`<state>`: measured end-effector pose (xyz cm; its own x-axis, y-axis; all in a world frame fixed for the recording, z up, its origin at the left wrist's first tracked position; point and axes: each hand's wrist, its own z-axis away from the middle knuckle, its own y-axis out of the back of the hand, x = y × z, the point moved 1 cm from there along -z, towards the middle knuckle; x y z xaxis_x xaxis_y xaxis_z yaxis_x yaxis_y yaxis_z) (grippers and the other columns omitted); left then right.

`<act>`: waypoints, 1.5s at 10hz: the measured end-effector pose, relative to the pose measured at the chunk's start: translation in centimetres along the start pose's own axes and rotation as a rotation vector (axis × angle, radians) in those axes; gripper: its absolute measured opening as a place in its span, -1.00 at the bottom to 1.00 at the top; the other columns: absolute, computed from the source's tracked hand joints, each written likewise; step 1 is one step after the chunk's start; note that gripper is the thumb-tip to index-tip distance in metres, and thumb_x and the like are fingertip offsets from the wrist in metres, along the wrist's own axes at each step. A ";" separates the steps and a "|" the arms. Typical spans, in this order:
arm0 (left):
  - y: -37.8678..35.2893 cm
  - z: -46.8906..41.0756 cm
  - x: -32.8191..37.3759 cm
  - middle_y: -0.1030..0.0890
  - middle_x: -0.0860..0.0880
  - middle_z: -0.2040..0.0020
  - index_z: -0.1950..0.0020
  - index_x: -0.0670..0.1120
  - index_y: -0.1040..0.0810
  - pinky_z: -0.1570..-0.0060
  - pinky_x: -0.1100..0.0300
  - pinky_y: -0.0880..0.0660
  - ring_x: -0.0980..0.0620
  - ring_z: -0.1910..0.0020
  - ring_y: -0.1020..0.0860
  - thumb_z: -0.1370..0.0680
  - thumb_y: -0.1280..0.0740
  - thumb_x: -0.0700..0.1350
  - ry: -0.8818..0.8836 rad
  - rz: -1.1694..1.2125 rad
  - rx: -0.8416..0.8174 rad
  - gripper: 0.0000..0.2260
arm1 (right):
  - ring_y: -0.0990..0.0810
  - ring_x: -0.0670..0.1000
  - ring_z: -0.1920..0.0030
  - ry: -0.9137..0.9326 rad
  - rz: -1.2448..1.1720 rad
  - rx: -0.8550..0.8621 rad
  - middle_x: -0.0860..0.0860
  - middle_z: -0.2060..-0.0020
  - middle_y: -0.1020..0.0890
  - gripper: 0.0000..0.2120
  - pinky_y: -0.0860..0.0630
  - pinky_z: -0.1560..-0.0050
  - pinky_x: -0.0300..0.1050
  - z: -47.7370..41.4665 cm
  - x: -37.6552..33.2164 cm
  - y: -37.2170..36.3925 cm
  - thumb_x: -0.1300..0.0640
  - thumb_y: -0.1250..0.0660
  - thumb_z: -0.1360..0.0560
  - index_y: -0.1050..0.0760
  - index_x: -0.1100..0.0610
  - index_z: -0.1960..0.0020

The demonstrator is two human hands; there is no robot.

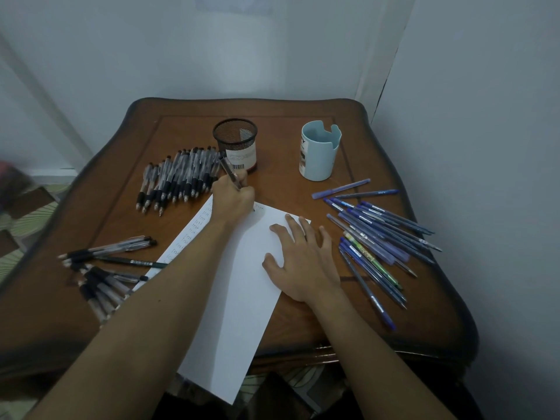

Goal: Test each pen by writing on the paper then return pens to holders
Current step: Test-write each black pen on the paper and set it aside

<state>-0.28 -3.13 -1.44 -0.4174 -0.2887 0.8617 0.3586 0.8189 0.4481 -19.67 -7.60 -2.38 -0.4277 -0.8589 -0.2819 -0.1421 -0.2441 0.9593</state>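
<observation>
Your left hand (235, 199) grips a black pen (228, 171) with its tip at the far end of the paper (242, 304), just nearer than the mesh holder (235, 137), while your right hand (303, 263) lies flat, fingers spread, on the paper's right edge.

left hand (233, 201) reaches forward, fingers curled round a pen (229, 171); right hand (303, 262) lies palm down, fingers spread; both forearms (181, 286) bare and extended

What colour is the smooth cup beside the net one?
Light blue. The cup shows best in the head view.
</observation>
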 end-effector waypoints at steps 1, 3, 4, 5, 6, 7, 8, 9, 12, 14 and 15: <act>-0.1 0.2 0.3 -0.30 0.01 0.43 0.40 -0.08 -0.27 0.27 0.19 -0.25 0.06 0.33 -0.29 -0.38 -0.21 -0.41 -0.002 -0.012 0.002 -0.72 | 0.01 0.07 -0.60 -0.003 0.000 0.006 -0.01 -0.61 -0.08 -0.36 0.11 -0.53 0.24 0.0 0.0 0.0 -0.29 0.03 -0.52 -0.15 -0.13 -0.56; -0.1 0.0 -0.1 -0.32 0.00 0.41 0.39 -0.09 -0.29 0.25 0.21 -0.27 0.03 0.28 -0.32 -0.39 -0.21 -0.42 -0.011 -0.018 -0.006 -0.73 | 0.02 0.06 -0.61 -0.007 -0.001 -0.006 -0.02 -0.62 -0.06 -0.35 0.11 -0.53 0.24 0.0 -0.1 0.0 -0.30 0.05 -0.50 -0.13 -0.14 -0.56; -0.3 0.2 0.1 -0.31 0.01 0.41 0.38 -0.10 -0.28 0.25 0.22 -0.26 0.03 0.28 -0.31 -0.39 -0.21 -0.41 -0.029 -0.025 -0.011 -0.73 | 0.03 0.06 -0.61 -0.005 -0.001 -0.005 -0.02 -0.62 -0.05 -0.35 0.12 -0.53 0.24 0.0 -0.1 0.0 -0.31 0.05 -0.50 -0.13 -0.15 -0.56; -0.2 0.2 0.2 -0.27 0.02 0.42 0.39 -0.09 -0.26 0.28 0.21 -0.21 0.06 0.32 -0.27 -0.38 -0.20 -0.41 -0.046 -0.015 -0.014 -0.73 | 0.03 0.06 -0.61 -0.006 -0.015 -0.001 -0.02 -0.61 -0.06 -0.35 0.12 -0.53 0.24 0.0 -0.1 0.0 -0.30 0.03 -0.50 -0.14 -0.14 -0.56; -0.2 0.0 0.1 -0.27 0.00 0.42 0.39 -0.15 -0.25 0.28 0.18 -0.21 0.07 0.33 -0.26 -0.37 -0.21 -0.42 -0.046 -0.004 -0.018 -0.75 | 0.03 0.06 -0.60 -0.003 -0.017 0.006 -0.02 -0.61 -0.07 -0.37 0.12 -0.53 0.24 0.0 0.0 -0.1 -0.28 0.02 -0.51 -0.15 -0.13 -0.55; -0.3 0.0 0.0 -0.27 -0.02 0.41 0.36 -0.24 -0.28 0.27 0.15 -0.21 0.05 0.31 -0.26 -0.35 -0.21 -0.41 -0.072 -0.013 -0.038 -0.84 | 0.02 0.06 -0.60 -0.005 -0.012 0.011 -0.01 -0.61 -0.07 -0.37 0.12 -0.53 0.24 0.0 0.0 -0.1 -0.28 0.01 -0.52 -0.15 -0.13 -0.55; -0.3 -0.1 -0.3 -0.27 -0.03 0.42 0.36 -0.25 -0.28 0.27 0.14 -0.22 0.04 0.32 -0.26 -0.34 -0.21 -0.40 -0.064 -0.003 -0.035 -0.86 | 0.02 0.06 -0.60 -0.004 -0.011 0.007 -0.02 -0.61 -0.07 -0.37 0.12 -0.53 0.24 0.0 0.0 -0.1 -0.28 0.02 -0.51 -0.15 -0.13 -0.55; -0.3 -0.1 -0.3 -0.28 -0.05 0.41 0.35 -0.29 -0.28 0.26 0.14 -0.23 0.05 0.31 -0.27 -0.34 -0.21 -0.41 -0.056 0.000 -0.032 -0.87 | 0.02 0.06 -0.60 -0.003 -0.006 0.011 -0.02 -0.61 -0.07 -0.37 0.12 -0.53 0.23 0.0 0.0 -0.2 -0.29 0.01 -0.52 -0.14 -0.14 -0.55; -0.4 0.5 0.3 -0.27 -0.04 0.41 0.37 -0.23 -0.26 0.28 0.20 -0.21 0.07 0.33 -0.26 -0.36 -0.21 -0.41 -0.054 0.000 -0.044 -0.82 | 0.02 0.06 -0.60 -0.002 -0.011 0.021 -0.02 -0.61 -0.08 -0.39 0.12 -0.53 0.24 -0.1 0.1 -0.3 -0.28 -0.03 -0.54 -0.16 -0.13 -0.55; -0.2 0.7 0.7 -0.25 -0.01 0.40 0.35 -0.20 -0.27 0.32 0.23 -0.18 0.08 0.34 -0.23 -0.37 -0.19 -0.42 -0.074 -0.019 -0.057 -0.81 | 0.03 0.06 -0.60 -0.007 -0.012 0.017 -0.02 -0.61 -0.07 -0.38 0.12 -0.52 0.25 0.0 0.0 -0.2 -0.28 0.00 -0.53 -0.15 -0.13 -0.55; 0.1 0.3 0.3 -0.34 -0.07 0.40 0.33 -0.18 -0.32 0.30 0.14 -0.28 0.05 0.34 -0.31 -0.36 -0.21 -0.38 0.007 0.020 -0.013 -0.85 | 0.02 0.05 -0.60 -0.014 -0.011 0.018 -0.02 -0.61 -0.09 -0.36 0.10 -0.53 0.26 0.0 0.0 -0.2 -0.28 0.02 -0.50 -0.16 -0.13 -0.55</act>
<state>-0.62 -2.95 -1.24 -0.4042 -0.2757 0.8722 0.3778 0.8181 0.4336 -19.63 -7.52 -2.52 -0.4380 -0.8500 -0.2927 -0.1632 -0.2450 0.9557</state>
